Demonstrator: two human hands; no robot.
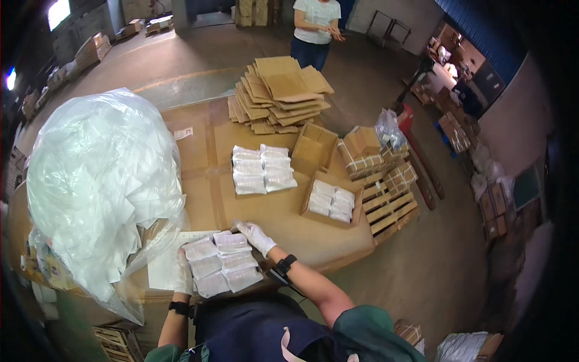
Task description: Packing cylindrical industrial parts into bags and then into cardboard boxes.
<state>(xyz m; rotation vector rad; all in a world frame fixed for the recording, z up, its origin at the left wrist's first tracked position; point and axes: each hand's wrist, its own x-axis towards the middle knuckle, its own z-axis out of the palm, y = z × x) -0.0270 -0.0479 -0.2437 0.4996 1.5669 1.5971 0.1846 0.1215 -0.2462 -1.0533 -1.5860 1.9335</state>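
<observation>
While my white-gloved left hand (183,274) lies along the left side of a block of six white-wrapped packets (223,263), my white-gloved right hand (256,237) is at the block's far right corner, its fingers reaching forward along the edge; how firmly either one presses, I cannot tell from where I sit. I see the block in two columns of three at the near edge of a broad brown cardboard-covered table (259,211), close to the dark blue apron (259,332). A flat white sheet (161,271) lies partly hidden by the left hand and the block. To my left bulges a huge clear plastic bag stuffed with white sheets (102,181). Beyond the hands I have a second block of white packets (262,169), and to its right an open brown carton (338,181) holding more of them. Another open cardboard box (316,146) sits behind that carton, near a pile of flattened brown cardboard (280,90). Past the pile stands a person in a white T-shirt (315,15).
</observation>
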